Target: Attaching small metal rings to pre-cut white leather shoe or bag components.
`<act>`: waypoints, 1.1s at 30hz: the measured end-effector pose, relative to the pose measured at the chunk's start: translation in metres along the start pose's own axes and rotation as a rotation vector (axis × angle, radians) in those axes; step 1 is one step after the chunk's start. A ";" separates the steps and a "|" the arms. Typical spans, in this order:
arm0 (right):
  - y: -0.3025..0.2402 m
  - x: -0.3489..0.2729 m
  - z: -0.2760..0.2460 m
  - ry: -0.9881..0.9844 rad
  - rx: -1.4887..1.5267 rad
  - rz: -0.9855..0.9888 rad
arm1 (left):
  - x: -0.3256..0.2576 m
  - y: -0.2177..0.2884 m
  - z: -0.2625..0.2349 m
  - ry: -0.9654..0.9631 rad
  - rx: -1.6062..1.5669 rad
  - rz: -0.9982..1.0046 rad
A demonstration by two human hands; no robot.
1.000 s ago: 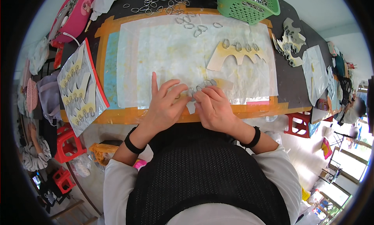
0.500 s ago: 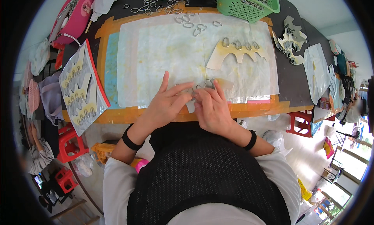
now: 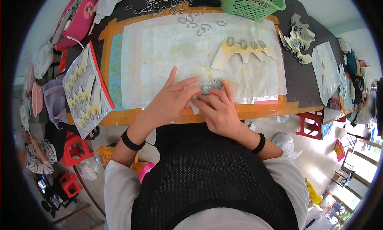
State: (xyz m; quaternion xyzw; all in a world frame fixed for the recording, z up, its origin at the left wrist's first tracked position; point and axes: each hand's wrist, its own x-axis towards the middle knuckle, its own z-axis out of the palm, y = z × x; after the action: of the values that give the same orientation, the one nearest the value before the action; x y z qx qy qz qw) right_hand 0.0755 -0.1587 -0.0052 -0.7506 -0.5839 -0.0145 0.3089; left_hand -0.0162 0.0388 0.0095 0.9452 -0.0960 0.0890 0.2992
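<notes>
Close to the table's front edge, a pale cut-out piece with metal rings (image 3: pixel 210 86) on it lies between my two hands. My left hand (image 3: pixel 173 96) pinches at its left end, the other fingers raised and spread. Curled fingers of my right hand (image 3: pixel 218 108) hold its near side, covering much of the piece. Farther back and right rests another pale, scalloped cut-out piece (image 3: pixel 229 50) with a row of metal rings along its upper edge. Both lie on a white, yellow-stained sheet (image 3: pixel 167 50) taped down with orange tape.
Loose metal rings (image 3: pixel 151 10) are scattered at the back. A green basket (image 3: pixel 251 8) and a pink basket (image 3: pixel 79 24) hold more. A tray of ringed pieces (image 3: pixel 85 90) overhangs at left; stacked pieces (image 3: pixel 298 40) and a plastic bag (image 3: pixel 325 70) lie at right.
My left hand has shifted slightly left and up, uncovering more of the rings. My right hand's fingers have moved a little on the piece, which stays near the front edge.
</notes>
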 end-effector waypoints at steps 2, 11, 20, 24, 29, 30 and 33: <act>0.002 -0.002 0.001 -0.002 0.021 0.007 | 0.002 -0.003 0.005 -0.029 -0.046 0.019; 0.003 -0.003 0.002 0.039 0.169 0.090 | -0.002 -0.004 0.007 0.053 -0.025 0.088; 0.005 -0.005 0.002 0.037 0.080 0.043 | -0.010 0.027 0.019 0.260 -0.050 -0.114; 0.003 -0.003 0.001 0.041 0.068 0.023 | -0.007 0.037 0.028 0.352 0.005 -0.294; 0.006 -0.005 0.002 0.038 0.051 0.000 | 0.002 0.041 0.031 0.355 0.037 -0.343; 0.006 -0.005 0.003 0.040 0.051 0.001 | 0.006 0.043 0.028 0.327 0.096 -0.331; 0.005 -0.005 0.004 0.036 0.051 0.013 | 0.009 0.046 0.029 0.277 0.159 -0.314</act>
State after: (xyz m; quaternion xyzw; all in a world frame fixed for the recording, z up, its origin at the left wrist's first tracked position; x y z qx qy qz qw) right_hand 0.0774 -0.1615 -0.0126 -0.7460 -0.5734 -0.0111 0.3386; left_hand -0.0150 -0.0164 0.0133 0.9479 0.1018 0.1777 0.2441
